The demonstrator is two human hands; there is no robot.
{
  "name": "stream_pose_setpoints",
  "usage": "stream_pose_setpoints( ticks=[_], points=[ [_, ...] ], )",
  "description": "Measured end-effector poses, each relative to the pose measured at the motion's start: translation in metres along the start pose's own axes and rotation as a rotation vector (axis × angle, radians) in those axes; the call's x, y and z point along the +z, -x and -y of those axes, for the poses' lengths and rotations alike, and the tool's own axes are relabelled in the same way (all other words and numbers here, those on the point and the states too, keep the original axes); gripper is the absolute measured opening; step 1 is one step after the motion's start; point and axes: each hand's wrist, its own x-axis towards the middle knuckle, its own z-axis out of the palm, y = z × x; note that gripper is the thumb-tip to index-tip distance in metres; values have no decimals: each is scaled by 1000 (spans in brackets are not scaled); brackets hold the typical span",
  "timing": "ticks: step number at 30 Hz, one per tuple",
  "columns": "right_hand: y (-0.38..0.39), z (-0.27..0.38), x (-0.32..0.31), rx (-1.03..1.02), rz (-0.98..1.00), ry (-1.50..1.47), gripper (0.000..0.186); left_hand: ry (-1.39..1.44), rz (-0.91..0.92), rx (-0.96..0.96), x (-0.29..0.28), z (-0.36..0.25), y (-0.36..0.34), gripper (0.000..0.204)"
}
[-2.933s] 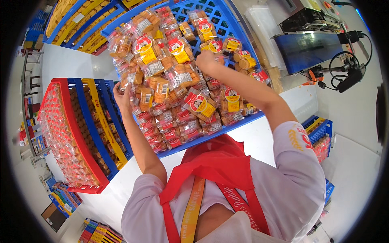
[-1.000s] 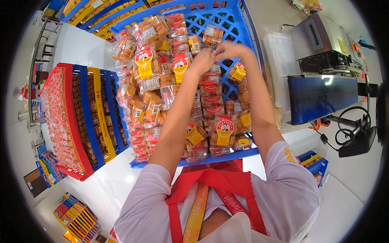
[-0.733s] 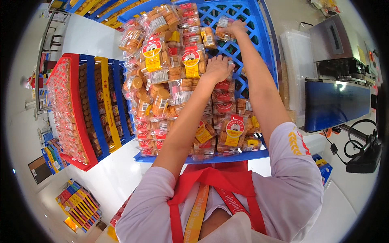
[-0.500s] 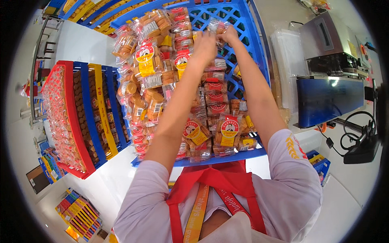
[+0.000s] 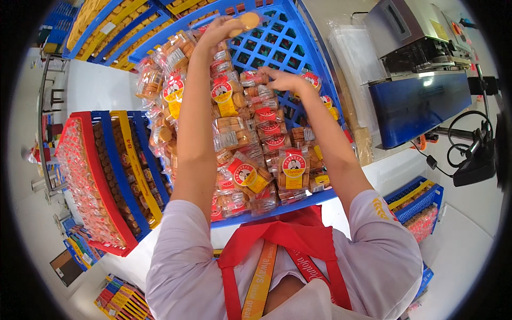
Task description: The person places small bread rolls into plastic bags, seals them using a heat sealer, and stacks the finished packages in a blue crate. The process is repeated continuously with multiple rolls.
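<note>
At the far end of a blue plastic crate (image 5: pixel 325 69), my left hand (image 5: pixel 216 32) is closed on a clear pack of round cookies (image 5: pixel 249 21), raised above the crate's lattice floor. My right hand (image 5: pixel 288 81) is lower and to the right, its thumb and fingers around the end of another cookie pack (image 5: pixel 253 79) that lies on a row of packs. Many clear packs with red and yellow labels, such as one pack (image 5: pixel 293 170) near the front, fill the left and near parts of the crate. My left forearm covers some of them.
To the left stand stacked red, blue and yellow crates (image 5: pixel 125 160) of cookies, with more crates (image 5: pixel 106 29) at the far left. On the right are a metal machine with a blue front (image 5: pixel 421 109), a pile of clear plastic bags (image 5: pixel 354 53) and a black cable (image 5: pixel 464 133).
My hands have moved apart from the far middle of the crate. The left went left and away with a cookie pack; the right came nearer, onto a pack in the row. The view has shifted.
</note>
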Motion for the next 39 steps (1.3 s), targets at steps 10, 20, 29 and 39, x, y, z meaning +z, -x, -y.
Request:
stream_pose_setpoints(
  ticks=[10, 20, 29, 39],
  points=[
    [6, 53, -61, -523, -657, -353, 49, 673, 294, -172, 34, 31, -1, 66],
    [-19, 12, 1, -277, -455, 430, 47, -542, 218, -79, 65, 74, -41, 65],
    [57, -38, -10, 699, -410, 763, 105, -562, 594, -545, 64, 68, -6, 93],
    [24, 41, -23, -27, -1209, 987, 29, -500, 244, -307, 59, 116, -14, 86]
  ],
)
